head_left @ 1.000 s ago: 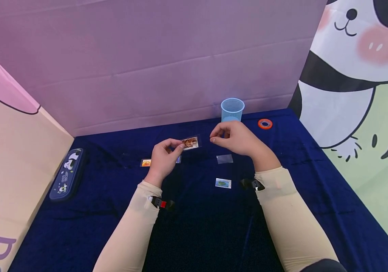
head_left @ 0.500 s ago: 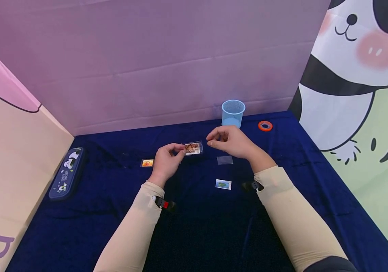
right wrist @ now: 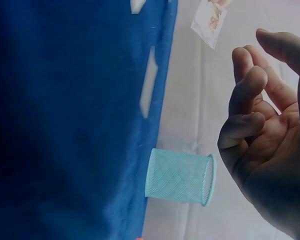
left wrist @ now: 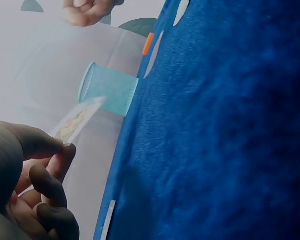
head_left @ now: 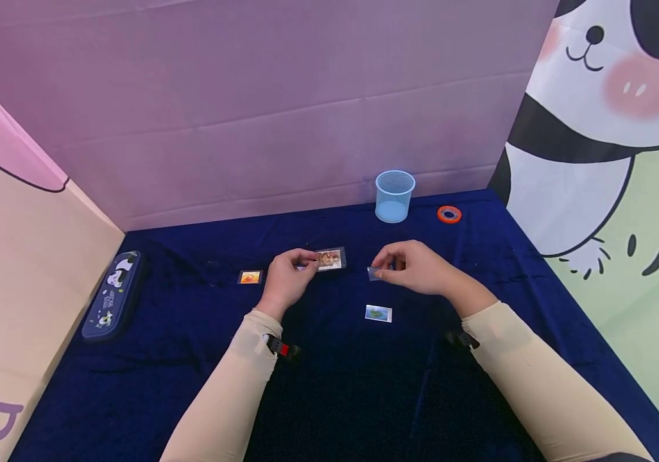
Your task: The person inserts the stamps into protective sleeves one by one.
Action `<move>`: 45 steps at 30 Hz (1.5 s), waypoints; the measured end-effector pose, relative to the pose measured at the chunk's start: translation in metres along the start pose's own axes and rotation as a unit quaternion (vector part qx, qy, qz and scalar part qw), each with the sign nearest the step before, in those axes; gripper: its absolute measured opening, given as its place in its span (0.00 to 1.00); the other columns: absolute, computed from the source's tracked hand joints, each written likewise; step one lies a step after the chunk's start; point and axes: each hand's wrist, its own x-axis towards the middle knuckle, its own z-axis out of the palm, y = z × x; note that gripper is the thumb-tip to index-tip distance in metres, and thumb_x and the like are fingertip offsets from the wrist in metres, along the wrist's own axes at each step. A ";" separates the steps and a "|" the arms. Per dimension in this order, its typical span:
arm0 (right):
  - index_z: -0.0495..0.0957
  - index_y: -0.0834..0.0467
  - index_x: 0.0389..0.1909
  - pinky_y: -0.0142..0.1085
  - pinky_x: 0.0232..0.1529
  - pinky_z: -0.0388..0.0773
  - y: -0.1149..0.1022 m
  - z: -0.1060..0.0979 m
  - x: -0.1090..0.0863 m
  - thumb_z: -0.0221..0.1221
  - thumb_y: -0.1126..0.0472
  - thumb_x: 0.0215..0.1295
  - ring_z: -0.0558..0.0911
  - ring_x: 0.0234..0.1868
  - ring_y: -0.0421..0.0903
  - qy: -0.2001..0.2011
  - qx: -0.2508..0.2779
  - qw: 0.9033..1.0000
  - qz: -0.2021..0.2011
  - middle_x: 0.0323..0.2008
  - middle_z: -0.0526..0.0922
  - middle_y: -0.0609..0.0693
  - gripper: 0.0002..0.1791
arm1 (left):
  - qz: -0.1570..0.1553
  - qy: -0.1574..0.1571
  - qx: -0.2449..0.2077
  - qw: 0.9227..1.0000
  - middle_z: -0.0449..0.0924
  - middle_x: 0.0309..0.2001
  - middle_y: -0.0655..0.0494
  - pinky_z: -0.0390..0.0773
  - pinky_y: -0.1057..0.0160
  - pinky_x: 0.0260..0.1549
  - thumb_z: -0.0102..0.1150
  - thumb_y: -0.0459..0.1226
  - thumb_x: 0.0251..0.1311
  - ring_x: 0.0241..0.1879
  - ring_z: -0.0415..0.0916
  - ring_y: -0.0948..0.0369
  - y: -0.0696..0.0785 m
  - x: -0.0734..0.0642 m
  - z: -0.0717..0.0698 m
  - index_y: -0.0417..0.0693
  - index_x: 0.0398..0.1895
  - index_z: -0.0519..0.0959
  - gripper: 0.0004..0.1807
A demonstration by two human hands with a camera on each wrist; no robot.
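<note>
My left hand [head_left: 287,277] pinches a small brown picture stamp in a clear sleeve [head_left: 330,259] by its left end, between thumb and forefinger. The left wrist view has this sleeved stamp [left wrist: 75,124] held up off the cloth. Over a clear, bare sleeve [head_left: 372,274] hovers my right hand [head_left: 418,269], partly covering it. The right wrist view shows thumb and fingers apart, with nothing between them. Below lies a loose blue-green stamp [head_left: 378,313] on the cloth. An orange stamp in a sleeve [head_left: 250,277] lies left of my left hand.
A light-blue mesh cup [head_left: 394,197] stands at the back, with a roll of orange-red tape [head_left: 449,214] to its right. At far left lies a dark-blue panda pencil case [head_left: 112,295]. Dark-blue cloth [head_left: 329,398] covers the table; printed curtains enclose it.
My right hand has come down and to the right, now over the bare sleeve. My left hand has moved slightly right and nearer, still pinching the sleeved stamp.
</note>
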 end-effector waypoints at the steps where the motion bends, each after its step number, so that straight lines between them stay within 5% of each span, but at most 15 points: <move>1: 0.86 0.53 0.47 0.38 0.26 0.74 0.002 0.002 -0.003 0.69 0.56 0.70 0.77 0.26 0.49 -0.004 -0.005 1.000 -0.001 0.35 0.84 0.44 0.08 | -0.003 -0.001 0.004 1.000 0.85 0.40 0.57 0.75 0.60 0.35 0.67 0.40 0.71 0.36 0.77 0.57 -0.001 0.000 0.001 0.53 0.47 0.89 0.07; 21: 0.86 0.53 0.42 0.36 0.26 0.76 0.007 0.014 -0.018 0.73 0.57 0.64 0.77 0.24 0.42 -0.117 -0.074 0.990 0.018 0.31 0.83 0.41 0.09 | -0.038 -0.022 0.060 0.997 0.85 0.36 0.61 0.75 0.58 0.34 0.68 0.39 0.69 0.33 0.77 0.58 -0.005 -0.004 0.012 0.56 0.46 0.88 0.06; 30: 0.87 0.49 0.41 0.37 0.34 0.78 -0.002 0.022 -0.018 0.76 0.54 0.60 0.79 0.29 0.37 -0.125 -0.153 0.980 0.029 0.31 0.82 0.37 0.11 | -0.039 -0.024 0.076 0.996 0.83 0.36 0.61 0.75 0.58 0.37 0.69 0.40 0.68 0.35 0.76 0.57 -0.008 -0.003 0.013 0.52 0.56 0.87 0.15; 37: 0.85 0.47 0.40 0.39 0.36 0.76 -0.005 0.027 -0.019 0.79 0.47 0.55 0.76 0.30 0.38 -0.112 -0.218 0.969 0.038 0.31 0.80 0.38 0.16 | -0.038 -0.033 0.080 0.996 0.84 0.37 0.61 0.76 0.57 0.37 0.70 0.42 0.68 0.36 0.76 0.57 -0.008 -0.003 0.014 0.53 0.53 0.87 0.13; 45: 0.83 0.43 0.32 0.38 0.34 0.74 -0.006 0.029 -0.020 0.78 0.53 0.56 0.75 0.30 0.39 -0.118 -0.212 0.970 0.029 0.32 0.78 0.39 0.12 | -0.040 -0.041 0.079 0.995 0.83 0.38 0.60 0.75 0.58 0.35 0.70 0.43 0.68 0.35 0.76 0.57 -0.007 -0.004 0.015 0.55 0.50 0.87 0.10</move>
